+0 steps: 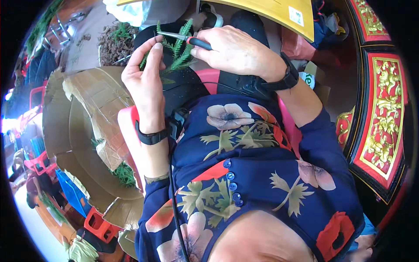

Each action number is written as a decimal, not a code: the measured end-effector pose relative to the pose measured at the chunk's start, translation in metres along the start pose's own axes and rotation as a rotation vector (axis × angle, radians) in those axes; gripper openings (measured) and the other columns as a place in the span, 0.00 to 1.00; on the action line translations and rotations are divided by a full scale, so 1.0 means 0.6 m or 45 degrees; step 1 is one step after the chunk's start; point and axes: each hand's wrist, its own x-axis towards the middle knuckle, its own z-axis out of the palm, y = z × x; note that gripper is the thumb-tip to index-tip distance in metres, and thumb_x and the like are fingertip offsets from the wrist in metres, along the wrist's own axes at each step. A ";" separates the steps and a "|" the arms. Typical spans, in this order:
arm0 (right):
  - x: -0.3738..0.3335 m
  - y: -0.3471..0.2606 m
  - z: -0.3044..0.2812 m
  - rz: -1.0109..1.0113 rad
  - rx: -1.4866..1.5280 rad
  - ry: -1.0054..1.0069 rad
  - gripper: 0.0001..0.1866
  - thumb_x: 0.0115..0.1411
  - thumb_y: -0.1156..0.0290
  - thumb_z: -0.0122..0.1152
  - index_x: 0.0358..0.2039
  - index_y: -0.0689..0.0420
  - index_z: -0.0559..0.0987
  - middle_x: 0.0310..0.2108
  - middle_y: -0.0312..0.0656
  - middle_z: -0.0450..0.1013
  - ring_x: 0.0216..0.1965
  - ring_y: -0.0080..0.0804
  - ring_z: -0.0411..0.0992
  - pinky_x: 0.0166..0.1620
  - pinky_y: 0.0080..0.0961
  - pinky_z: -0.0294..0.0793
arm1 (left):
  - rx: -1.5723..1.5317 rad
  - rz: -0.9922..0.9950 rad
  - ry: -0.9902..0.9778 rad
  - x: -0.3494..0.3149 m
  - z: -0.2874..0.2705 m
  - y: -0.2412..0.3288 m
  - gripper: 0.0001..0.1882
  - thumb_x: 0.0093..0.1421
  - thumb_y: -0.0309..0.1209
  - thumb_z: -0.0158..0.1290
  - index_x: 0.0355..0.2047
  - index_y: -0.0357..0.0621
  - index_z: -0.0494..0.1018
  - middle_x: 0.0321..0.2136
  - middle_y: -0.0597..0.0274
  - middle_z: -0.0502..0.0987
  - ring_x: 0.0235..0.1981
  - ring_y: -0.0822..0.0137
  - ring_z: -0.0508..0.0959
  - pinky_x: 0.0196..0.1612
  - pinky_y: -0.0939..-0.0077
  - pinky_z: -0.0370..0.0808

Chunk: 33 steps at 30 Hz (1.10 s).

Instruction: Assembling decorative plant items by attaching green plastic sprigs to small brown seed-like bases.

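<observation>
My left hand (146, 78) is raised above my lap, thumb and forefinger pinched on the thin stem end of a green artificial leaf sprig (178, 49). Its feathery fronds spread between my two hands. From the right, my right hand (238, 51) grips a pair of needle-nose pliers (176, 36) with dark, red-edged handles. The slim metal jaws point left and reach the sprig near my left fingertips. Whether the jaws are closed on the stem is too small to tell.
A torn cardboard box (65, 118) with green sprigs (125, 174) inside stands at my left. Beyond it lies a heap of brown stems (114, 46). A yellow board (270, 13) spans the far side; a red-and-gold carved panel (384, 113) stands right. A black cable (173, 196) hangs down my front.
</observation>
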 end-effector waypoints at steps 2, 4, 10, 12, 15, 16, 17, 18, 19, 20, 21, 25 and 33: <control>0.001 0.009 0.009 -0.024 -0.021 0.011 0.16 0.59 0.61 0.49 0.36 0.63 0.75 0.28 0.55 0.72 0.34 0.53 0.71 0.38 0.40 0.71 | -0.029 -0.024 -0.007 0.001 -0.002 -0.001 0.10 0.55 0.24 0.55 0.38 0.37 0.77 0.25 0.69 0.75 0.22 0.81 0.67 0.26 0.89 0.64; 0.000 0.010 0.009 -0.036 -0.032 0.017 0.17 0.59 0.61 0.49 0.36 0.62 0.75 0.28 0.55 0.72 0.34 0.53 0.71 0.38 0.40 0.71 | -0.087 -0.070 -0.024 0.002 -0.003 -0.001 0.10 0.56 0.25 0.55 0.39 0.36 0.77 0.24 0.69 0.75 0.21 0.82 0.67 0.26 0.91 0.63; 0.003 0.006 0.005 -0.071 -0.038 -0.013 0.16 0.59 0.62 0.48 0.37 0.62 0.75 0.28 0.55 0.73 0.33 0.53 0.72 0.38 0.40 0.71 | -0.013 -0.040 -0.008 -0.001 -0.001 -0.003 0.11 0.55 0.25 0.56 0.39 0.36 0.77 0.24 0.68 0.75 0.22 0.82 0.68 0.26 0.90 0.64; 0.004 0.004 0.004 -0.077 -0.047 -0.026 0.16 0.59 0.63 0.48 0.37 0.62 0.75 0.28 0.55 0.73 0.33 0.53 0.72 0.38 0.40 0.71 | 0.002 -0.032 0.001 -0.001 -0.001 -0.003 0.11 0.55 0.25 0.56 0.39 0.36 0.77 0.24 0.68 0.75 0.22 0.82 0.68 0.26 0.90 0.64; 0.006 0.003 0.005 -0.088 -0.059 -0.020 0.14 0.59 0.64 0.48 0.36 0.62 0.75 0.28 0.55 0.73 0.33 0.54 0.71 0.38 0.41 0.71 | 0.008 -0.038 0.002 -0.001 -0.003 -0.004 0.11 0.55 0.25 0.57 0.39 0.37 0.77 0.24 0.68 0.75 0.22 0.81 0.68 0.26 0.90 0.64; 0.006 0.003 0.005 -0.088 -0.059 -0.020 0.14 0.59 0.64 0.48 0.36 0.62 0.75 0.28 0.55 0.73 0.33 0.54 0.71 0.38 0.41 0.71 | 0.011 -0.042 0.001 0.000 -0.004 -0.004 0.11 0.54 0.25 0.57 0.38 0.37 0.77 0.25 0.68 0.75 0.22 0.81 0.68 0.26 0.90 0.64; 0.007 0.003 0.005 -0.101 -0.069 -0.004 0.14 0.58 0.64 0.49 0.35 0.63 0.75 0.28 0.55 0.73 0.33 0.53 0.72 0.38 0.41 0.71 | 0.011 -0.041 0.002 0.001 -0.005 -0.004 0.11 0.54 0.25 0.57 0.38 0.37 0.77 0.25 0.68 0.75 0.22 0.81 0.68 0.26 0.90 0.64; 0.008 0.003 0.006 -0.113 -0.079 0.012 0.14 0.58 0.65 0.50 0.33 0.64 0.75 0.28 0.56 0.73 0.33 0.53 0.72 0.38 0.41 0.71 | 0.013 -0.063 0.004 0.001 -0.006 -0.004 0.11 0.55 0.25 0.56 0.39 0.37 0.77 0.25 0.68 0.76 0.22 0.81 0.68 0.26 0.90 0.64; 0.009 0.003 0.006 -0.126 -0.088 0.027 0.14 0.57 0.65 0.50 0.32 0.65 0.75 0.27 0.56 0.73 0.33 0.53 0.72 0.38 0.41 0.71 | 0.015 -0.084 0.006 0.001 -0.007 -0.004 0.11 0.55 0.26 0.56 0.39 0.36 0.77 0.25 0.68 0.76 0.22 0.81 0.68 0.26 0.89 0.64; 0.010 0.003 0.007 -0.126 -0.088 0.027 0.14 0.57 0.65 0.50 0.32 0.65 0.75 0.27 0.56 0.73 0.33 0.53 0.72 0.38 0.41 0.71 | 0.018 -0.104 0.008 0.002 -0.008 -0.004 0.11 0.55 0.26 0.56 0.39 0.36 0.77 0.25 0.68 0.76 0.22 0.81 0.68 0.27 0.89 0.64; 0.010 0.004 0.007 -0.125 -0.169 0.073 0.13 0.56 0.66 0.51 0.31 0.65 0.74 0.27 0.56 0.73 0.33 0.53 0.72 0.38 0.41 0.72 | 0.018 -0.105 0.008 0.006 -0.011 -0.006 0.11 0.55 0.26 0.56 0.39 0.36 0.77 0.25 0.68 0.76 0.22 0.81 0.68 0.27 0.89 0.64; 0.014 0.000 0.011 -0.151 -0.446 0.282 0.12 0.54 0.68 0.52 0.29 0.66 0.74 0.26 0.56 0.73 0.32 0.51 0.73 0.37 0.39 0.72 | -0.247 -0.389 -0.142 0.017 -0.018 -0.011 0.10 0.56 0.26 0.54 0.38 0.35 0.77 0.27 0.67 0.76 0.24 0.81 0.69 0.28 0.89 0.65; 0.006 -0.075 -0.044 -0.201 -1.239 0.320 0.08 0.50 0.74 0.55 0.32 0.61 0.74 0.31 0.46 0.72 0.31 0.33 0.71 0.33 0.27 0.67 | -0.369 -0.651 -0.035 0.016 -0.017 -0.023 0.10 0.57 0.26 0.52 0.37 0.34 0.76 0.25 0.69 0.74 0.25 0.82 0.68 0.29 0.89 0.63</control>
